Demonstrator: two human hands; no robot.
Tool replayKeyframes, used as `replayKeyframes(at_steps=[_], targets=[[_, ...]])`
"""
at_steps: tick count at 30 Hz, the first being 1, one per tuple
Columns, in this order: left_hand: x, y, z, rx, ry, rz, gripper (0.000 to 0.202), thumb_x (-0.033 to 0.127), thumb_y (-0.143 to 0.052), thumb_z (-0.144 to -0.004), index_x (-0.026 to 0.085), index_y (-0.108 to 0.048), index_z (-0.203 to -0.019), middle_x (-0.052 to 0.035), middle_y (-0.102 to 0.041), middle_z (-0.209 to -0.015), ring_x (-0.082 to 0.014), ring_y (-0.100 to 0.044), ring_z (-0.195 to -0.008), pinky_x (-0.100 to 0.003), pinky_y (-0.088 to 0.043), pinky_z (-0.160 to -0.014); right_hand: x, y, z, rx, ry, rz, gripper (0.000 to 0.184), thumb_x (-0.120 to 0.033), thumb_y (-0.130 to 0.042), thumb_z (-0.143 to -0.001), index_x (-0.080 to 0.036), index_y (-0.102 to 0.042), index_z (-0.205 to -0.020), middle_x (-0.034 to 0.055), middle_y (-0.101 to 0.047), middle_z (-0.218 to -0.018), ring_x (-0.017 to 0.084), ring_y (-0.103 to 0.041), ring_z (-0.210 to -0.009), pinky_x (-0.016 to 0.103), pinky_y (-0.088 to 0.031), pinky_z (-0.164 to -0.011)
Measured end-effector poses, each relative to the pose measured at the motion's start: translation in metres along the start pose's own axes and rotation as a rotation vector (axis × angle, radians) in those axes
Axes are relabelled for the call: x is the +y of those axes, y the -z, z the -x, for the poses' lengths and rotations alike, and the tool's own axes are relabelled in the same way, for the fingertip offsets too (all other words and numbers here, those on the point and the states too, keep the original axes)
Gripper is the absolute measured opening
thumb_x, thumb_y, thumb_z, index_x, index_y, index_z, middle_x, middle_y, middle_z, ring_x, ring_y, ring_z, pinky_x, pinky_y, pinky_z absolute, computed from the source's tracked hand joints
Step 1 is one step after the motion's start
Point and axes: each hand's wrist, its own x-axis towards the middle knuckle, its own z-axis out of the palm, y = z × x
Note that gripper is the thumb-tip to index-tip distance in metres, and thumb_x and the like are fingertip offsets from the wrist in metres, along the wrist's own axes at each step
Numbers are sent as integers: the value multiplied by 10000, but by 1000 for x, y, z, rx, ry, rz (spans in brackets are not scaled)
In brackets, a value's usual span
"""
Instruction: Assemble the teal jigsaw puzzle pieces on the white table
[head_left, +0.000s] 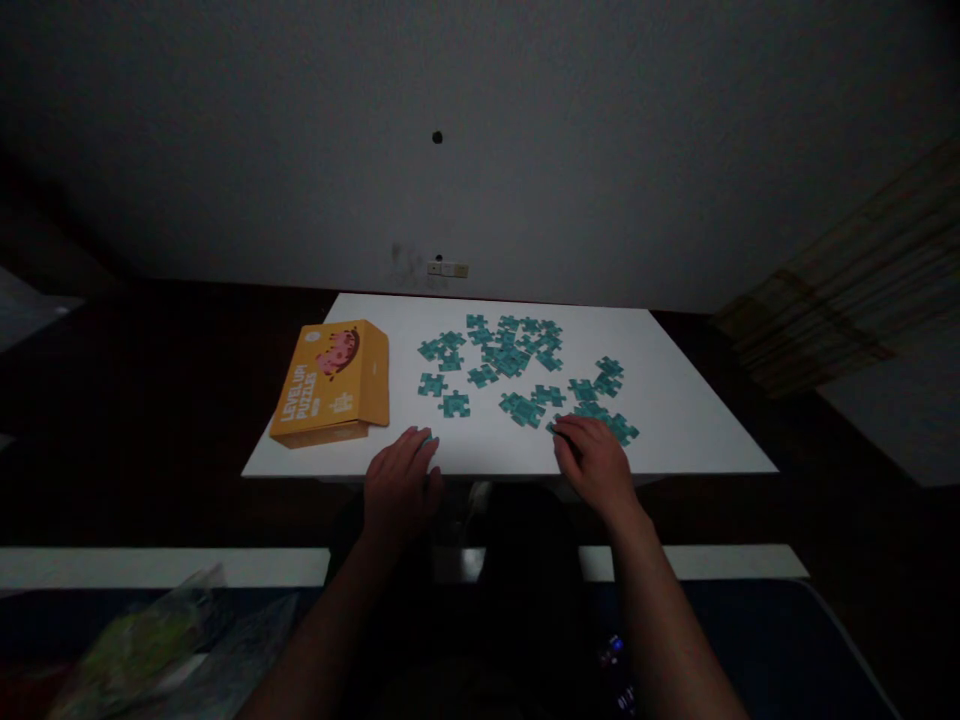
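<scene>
Teal puzzle pieces point(517, 365) lie scattered face-down across the white worktop point(690, 420), none joined as far as I can see. Left hand point(401, 485) curls over one piece point(429, 438) at the near edge; right hand point(596, 460) rests flat on another cluster. Orange box point(334, 382) sits left.

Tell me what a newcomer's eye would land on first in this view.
First, the scatter of teal puzzle pieces spread over the middle and right of the white table, bright against the dark room. Next, the orange puzzle box lying at the table's left side. Then the two hands at the near edge: the left hand touching a single piece, the right hand on the nearest pieces.
</scene>
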Motion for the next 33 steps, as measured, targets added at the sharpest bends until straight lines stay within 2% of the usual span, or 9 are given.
replayKeyframes(at_steps=[8, 11, 14, 16, 19, 22, 24, 28, 33], targets=[[10, 13, -13, -78, 39, 15, 353, 245, -573, -1042, 219, -745, -1349, -151, -763, -1496, -354, -678, -1466, -536, -559, -1159, 5, -7, 5, 28, -48, -57, 264, -260, -624, -1044, -278, -851, -1178, 88, -855, -1282, 337, -786, -1210, 614, -628, -1108], [17, 23, -37, -126, 48, 4, 321, 261, -596, -1029, 209, -754, -1304, -171, -737, -1522, -378, -631, -1509, -582, -514, -1247, 4, -8, 5, 67, -51, -56, 248, -270, -636, -1049, -262, -830, -1203, 101, -853, -1271, 331, -790, -1194, 593, -644, -1085], [20, 23, -78, -187, 28, -20, 404, 295, -603, -1032, 196, -730, -1403, -168, -668, -1624, -382, -561, -1581, -576, -467, -1308, 3, -8, 4, 96, -57, -63, 233, -286, -650, -1046, -258, -822, -1201, 105, -857, -1234, 327, -795, -1167, 578, -654, -1062], [18, 14, -107, -257, 0, -17, 492, 343, -587, -1065, 177, -681, -1518, -179, -620, -1681, -379, -530, -1613, -567, -450, -1327, 2, -8, 4, 95, -69, -70, 220, -296, -650, -1044, -265, -826, -1172, 101, -860, -1213, 329, -797, -1159, 582, -655, -1059], [8, -9, -139, -372, 6, -30, 624, 470, -575, -1105, 174, -586, -1655, -202, -442, -1818, -442, -387, -1704, -676, -343, -1370, -2, -7, 5, 80, -110, -87, 213, -305, -643, -1043, -285, -837, -1131, 96, -861, -1217, 339, -795, -1179, 611, -644, -1083], [-6, -33, -147, -441, 25, -27, 698, 552, -534, -1127, 188, -514, -1723, -204, -343, -1860, -466, -318, -1731, -743, -277, -1372, -5, -5, 5, 68, -151, -125, 219, -320, -644, -1045, -306, -849, -1123, 96, -863, -1215, 350, -803, -1170, 631, -646, -1081], [-12, -45, -144, -424, 16, -24, 702, 565, -514, -1136, 208, -495, -1740, -194, -341, -1861, -459, -319, -1733, -741, -276, -1370, -3, -1, -1, 67, -176, -150, 239, -338, -627, -1068, -320, -848, -1158, 96, -863, -1212, 346, -812, -1151, 609, -664, -1052], [-19, -55, -136, -377, -19, -42, 683, 561, -514, -1134, 229, -515, -1731, -188, -370, -1850, -456, -339, -1726, -742, -289, -1362, 23, 7, -45, 38, -171, -69, 303, -347, -565, -1106, -300, -824, -1258, 110, -851, -1250, 340, -794, -1185, 561, -656, -1050], [-23, -59, -134, -343, -53, -50, 675, 550, -548, -1123, 244, -525, -1724, -188, -391, -1842, -471, -362, -1712, -763, -334, -1337, 91, -6, -141, -191, -176, 137, 364, -208, -542, -1030, -251, -838, -1238, 156, -849, -1255, 366, -797, -1157, 558, -625, -1042]])
